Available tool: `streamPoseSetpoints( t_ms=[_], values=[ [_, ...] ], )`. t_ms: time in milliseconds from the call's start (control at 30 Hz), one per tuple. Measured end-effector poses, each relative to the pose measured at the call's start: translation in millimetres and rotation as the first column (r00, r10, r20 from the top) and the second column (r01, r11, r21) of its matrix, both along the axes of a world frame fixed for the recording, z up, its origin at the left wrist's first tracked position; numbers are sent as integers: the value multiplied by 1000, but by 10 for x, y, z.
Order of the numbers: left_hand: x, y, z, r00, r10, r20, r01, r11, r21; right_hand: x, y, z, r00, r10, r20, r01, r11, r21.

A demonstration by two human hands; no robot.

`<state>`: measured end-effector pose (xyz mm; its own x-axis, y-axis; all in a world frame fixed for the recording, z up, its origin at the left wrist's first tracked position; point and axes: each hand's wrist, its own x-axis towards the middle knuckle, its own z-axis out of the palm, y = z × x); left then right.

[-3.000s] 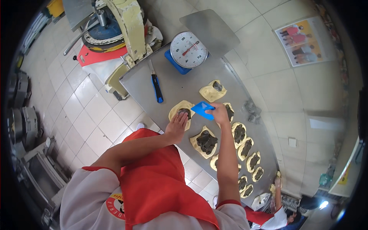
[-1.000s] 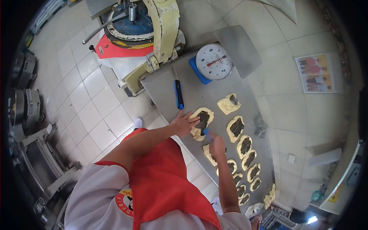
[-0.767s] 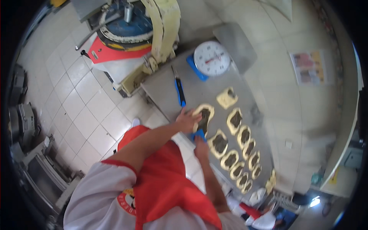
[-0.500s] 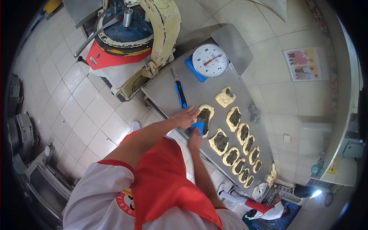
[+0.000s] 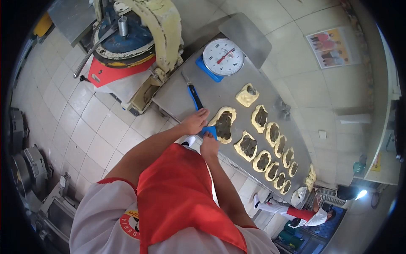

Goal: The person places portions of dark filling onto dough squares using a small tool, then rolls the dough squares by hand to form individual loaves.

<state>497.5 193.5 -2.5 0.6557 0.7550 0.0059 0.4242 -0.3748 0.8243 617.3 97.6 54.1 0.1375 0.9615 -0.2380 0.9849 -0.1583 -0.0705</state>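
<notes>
My right hand is closed on a blue scraper, which sits at the near-left edge of a dough piece topped with dark filling. To its left, my left hand is open, fingers stretched out beside that dough and holding nothing visible. Just beyond the left hand lies a knife with a blue-and-black handle. Further right on the metal table are several more dough pieces with dark filling, among them a large one. A paler, folded-looking piece lies farther off.
A dial scale with a blue base stands at the table's far end. Left of it is a heavy blue-and-cream machine with a lever. Crumpled dark scraps lie near the wall. Another person is beyond the table's right end.
My left hand has drawn back from the dough edge. The scraper has shifted slightly away from the dough's middle, and the whole view has turned a little.
</notes>
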Motion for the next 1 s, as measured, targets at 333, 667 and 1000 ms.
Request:
streamPoseSetpoints(
  t_ms=[333,667,1000],
  values=[
    [516,-349,356,960,-56,-273,103,982,161,1347,-716,589,-34,-319,-947,877,445,-182],
    [199,90,24,990,107,-95,-100,992,77,2100,-391,380,-431,-104,-896,775,467,-427],
    [1349,327,318,960,266,-84,-261,963,60,2688,398,352,-492,-170,-854,523,727,-445]
  ],
)
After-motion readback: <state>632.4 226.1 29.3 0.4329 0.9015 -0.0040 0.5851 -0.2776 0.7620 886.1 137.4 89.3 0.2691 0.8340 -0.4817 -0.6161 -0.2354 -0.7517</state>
